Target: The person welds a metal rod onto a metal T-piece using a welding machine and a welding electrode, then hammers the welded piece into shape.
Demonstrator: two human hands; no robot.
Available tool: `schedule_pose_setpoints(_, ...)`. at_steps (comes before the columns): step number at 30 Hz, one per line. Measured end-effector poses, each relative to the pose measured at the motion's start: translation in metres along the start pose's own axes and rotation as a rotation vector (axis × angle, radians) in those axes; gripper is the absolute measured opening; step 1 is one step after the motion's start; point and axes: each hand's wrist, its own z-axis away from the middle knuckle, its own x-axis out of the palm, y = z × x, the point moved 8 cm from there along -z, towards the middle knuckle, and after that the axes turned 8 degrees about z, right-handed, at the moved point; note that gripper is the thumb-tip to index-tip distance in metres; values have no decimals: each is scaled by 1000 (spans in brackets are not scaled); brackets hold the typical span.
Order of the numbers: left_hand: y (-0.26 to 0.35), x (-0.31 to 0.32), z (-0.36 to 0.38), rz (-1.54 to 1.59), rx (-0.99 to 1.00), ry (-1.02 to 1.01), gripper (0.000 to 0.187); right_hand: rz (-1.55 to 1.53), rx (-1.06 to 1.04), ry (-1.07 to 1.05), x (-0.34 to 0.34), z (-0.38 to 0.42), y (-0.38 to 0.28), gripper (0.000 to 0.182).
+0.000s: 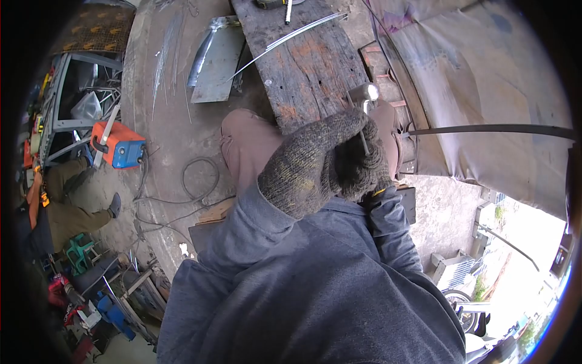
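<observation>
Both hands wear dark knitted gloves and meet above the lap, near the end of a worn wooden plank point(309, 64). My left hand point(303, 161) is closed, its fingertips pinched around a thin metal rod point(365, 143). Close against it on the right, my right hand point(364, 167) is curled closed; what lies inside its fingers is hidden. Just beyond the fingertips is a shiny metal piece point(364, 93) with a bright, rounded end. Whether it touches the rod is unclear. Several thin rods point(297, 35) lie across the plank.
A flat metal sheet point(219, 67) lies left of the plank. Further left stands an orange and blue machine point(124, 145), with a cable point(191, 197) looping over the floor. Another person's legs point(76, 215) show at far left. A large cloth point(479, 91) hangs at right.
</observation>
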Motion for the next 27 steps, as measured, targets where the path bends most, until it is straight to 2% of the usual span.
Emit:
schedule_pose_setpoints(1,-3,-10,3,-1,0,0,27,-1,0,1,-1,3,-17,48)
schedule_pose_setpoints(3,-16,-40,10,-182,-119,-69,25,286,-54,30,-7,9,-53,51)
schedule_pose_setpoints(4,-16,-51,14,-185,-122,-70,25,129,139,-11,-6,5,-39,53)
schedule_pose_setpoints(6,-23,-78,23,-474,-238,-53,24,156,155,-4,-9,9,-53,52)
schedule_pose_setpoints(7,-22,-91,24,-476,-243,-52,24,186,172,0,-10,12,-57,52)
schedule_pose_setpoints(9,-18,-136,25,-900,-251,77,25,167,133,12,-9,13,-55,47)
schedule_pose_setpoints(10,-11,-143,20,-1195,-70,-9,28,151,89,23,-9,13,-60,41)
schedule_pose_setpoints(11,-11,-159,18,-1196,-71,-9,28,151,89,23,-10,14,-64,41)
schedule_pose_setpoints(13,-6,-175,15,-1448,-89,-6,30,49,349,-54,-5,20,-62,41)
schedule_pose_setpoints(14,-3,-182,16,-1449,-88,-8,30,49,348,-52,-4,19,-60,41)
schedule_pose_setpoints(16,-1,-201,18,-1324,-256,145,31,96,292,-12,-7,14,-57,39)
schedule_pose_setpoints(17,2,-207,20,-1327,-258,140,31,96,292,-6,-7,12,-47,39)
schedule_pose_setpoints(19,4,-199,22,-1604,-171,-49,32,152,127,41,-9,7,-48,56)
schedule_pose_setpoints(20,5,-201,21,-1606,-172,-53,32,152,128,45,-11,7,-44,56)
schedule_pose_setpoints(22,1,-205,29,-1571,-476,93,35,133,218,7,-9,11,-48,57)
schedule_pose_setpoints(23,1,-216,30,-1571,-478,92,35,133,220,8,-10,12,-48,57)
schedule_pose_setpoints(25,-4,-202,32,-2151,-19,-391,37,81,247,-37,-7,13,-47,57)
schedule_pose_setpoints(27,-4,-203,33,-2091,-10,-333,37,62,297,-48,-7,16,-55,56)
